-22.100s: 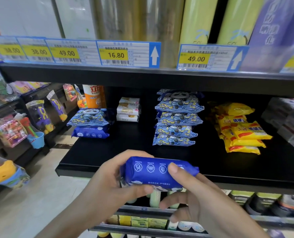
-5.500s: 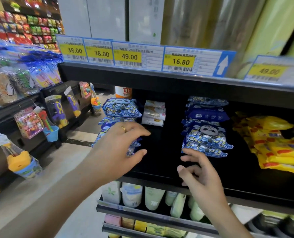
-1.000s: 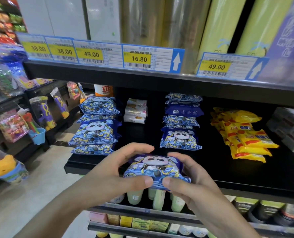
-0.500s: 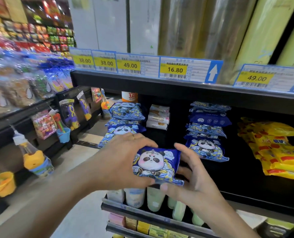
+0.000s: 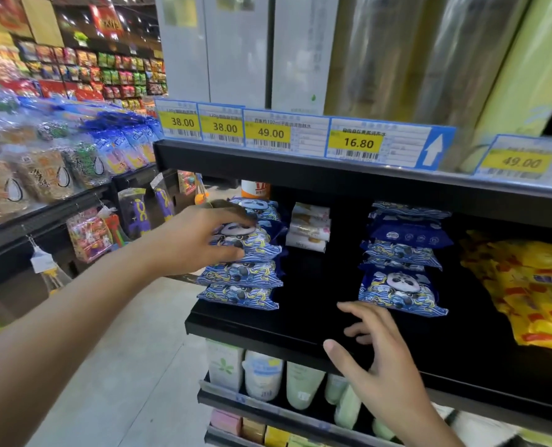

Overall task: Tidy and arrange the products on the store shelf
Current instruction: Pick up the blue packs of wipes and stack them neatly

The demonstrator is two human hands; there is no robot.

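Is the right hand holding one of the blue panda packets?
No, the right hand hovers open above the black shelf, gripping nothing.

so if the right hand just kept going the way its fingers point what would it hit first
Probably the front panda pack of the right-hand stack: the right hand hovers open just short of it, fingers aimed up and back. Depth is unclear.

Pale grey smooth floor runs down the aisle, a black metal side rack lines its left, and a brightly lit far snack wall glows behind.
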